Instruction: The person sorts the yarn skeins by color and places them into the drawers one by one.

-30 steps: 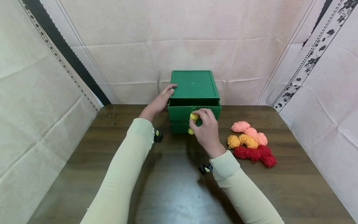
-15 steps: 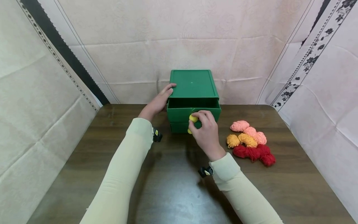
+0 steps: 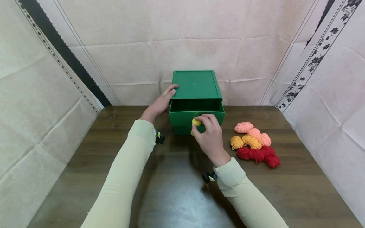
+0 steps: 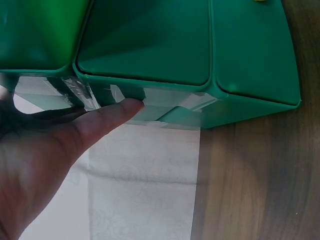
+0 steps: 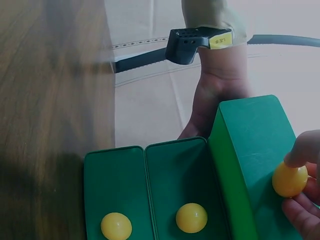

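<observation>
A green drawer box [image 3: 196, 84] stands at the table's back edge, its top drawer [image 3: 182, 117] partly pulled out. My right hand [image 3: 210, 136] pinches the round yellow knob [image 3: 196, 122] on that drawer's front between thumb and fingers; the right wrist view shows the pinched knob [image 5: 290, 180] at the right. Two lower drawer fronts there, flush with each other, each carry a yellow knob [image 5: 191, 218]. My left hand [image 3: 161, 103] rests on the box's left side with fingers at the top edge. In the left wrist view its thumb [image 4: 107, 117] lies straight along the taped side.
Right of the box on the wooden table [image 3: 176, 190] lie pink yarn [image 3: 243, 127], orange yarn [image 3: 252, 142] and red yarn [image 3: 258, 155] bundles. Pale cloth [image 3: 159, 28] hangs behind the table and at both sides.
The top drawer has come a little further out towards me, with my right hand pinching its knob. My left hand has kept its place on the box.
</observation>
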Demonstrator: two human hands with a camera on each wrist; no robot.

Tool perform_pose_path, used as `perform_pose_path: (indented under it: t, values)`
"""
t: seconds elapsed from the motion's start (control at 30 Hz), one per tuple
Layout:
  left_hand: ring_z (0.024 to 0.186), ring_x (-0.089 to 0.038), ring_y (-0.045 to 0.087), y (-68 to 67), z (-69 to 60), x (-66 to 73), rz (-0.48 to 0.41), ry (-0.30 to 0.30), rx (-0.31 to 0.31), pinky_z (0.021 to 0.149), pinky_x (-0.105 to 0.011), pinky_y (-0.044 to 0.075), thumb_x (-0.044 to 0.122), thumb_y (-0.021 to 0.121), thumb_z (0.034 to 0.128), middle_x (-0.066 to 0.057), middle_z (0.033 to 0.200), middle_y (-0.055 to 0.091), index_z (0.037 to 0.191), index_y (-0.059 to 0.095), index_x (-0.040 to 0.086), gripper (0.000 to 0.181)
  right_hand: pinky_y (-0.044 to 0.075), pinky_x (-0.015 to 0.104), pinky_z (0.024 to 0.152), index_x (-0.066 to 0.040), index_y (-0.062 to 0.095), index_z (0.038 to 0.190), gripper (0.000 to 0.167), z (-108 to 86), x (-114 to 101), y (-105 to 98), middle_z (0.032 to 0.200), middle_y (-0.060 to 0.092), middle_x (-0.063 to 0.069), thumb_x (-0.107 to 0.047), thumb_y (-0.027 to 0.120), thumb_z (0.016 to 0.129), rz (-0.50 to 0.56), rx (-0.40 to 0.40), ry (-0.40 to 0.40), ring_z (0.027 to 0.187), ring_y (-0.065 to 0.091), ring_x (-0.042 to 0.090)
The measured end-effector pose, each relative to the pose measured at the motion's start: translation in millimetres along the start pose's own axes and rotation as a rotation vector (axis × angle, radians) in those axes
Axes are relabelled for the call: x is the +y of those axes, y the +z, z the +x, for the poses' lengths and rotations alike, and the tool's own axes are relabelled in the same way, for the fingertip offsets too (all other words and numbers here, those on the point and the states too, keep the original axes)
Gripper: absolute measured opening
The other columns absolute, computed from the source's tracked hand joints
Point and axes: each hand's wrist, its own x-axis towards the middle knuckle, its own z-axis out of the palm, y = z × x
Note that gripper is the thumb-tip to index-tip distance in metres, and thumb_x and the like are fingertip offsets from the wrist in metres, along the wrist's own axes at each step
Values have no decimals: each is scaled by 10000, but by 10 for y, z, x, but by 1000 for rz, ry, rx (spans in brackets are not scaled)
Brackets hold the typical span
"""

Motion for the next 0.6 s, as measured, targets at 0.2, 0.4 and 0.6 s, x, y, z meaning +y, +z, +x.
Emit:
perform_pose_path:
  t: [0.2, 0.4, 0.6]
  values:
    - [1332, -334, 422, -6, 4, -14, -2, 10, 0, 968, -567, 458, 454, 259, 1053, -72, 1588, 187, 1506, 219, 384, 459, 542, 354, 875, -48, 685, 1037, 202, -19, -27, -13, 1080, 601, 107, -120, 732, 854, -6, -5, 1, 985, 577, 213]
    - [1330, -340, 422, 2, 7, -22, -13, -3, 8, 977, -568, 450, 451, 262, 1054, -59, 1588, 186, 1501, 230, 391, 452, 544, 355, 877, -50, 688, 1035, 203, -48, -36, -24, 1081, 607, 102, -128, 735, 853, -15, -8, 2, 1004, 573, 209]
    - [1332, -339, 411, 8, 14, -27, -10, 1, 19, 969, -569, 454, 445, 264, 1056, -57, 1588, 181, 1503, 231, 383, 453, 545, 349, 874, -54, 689, 1030, 201, -70, -56, -45, 1077, 607, 100, -128, 738, 850, -22, -4, -12, 1000, 574, 209]
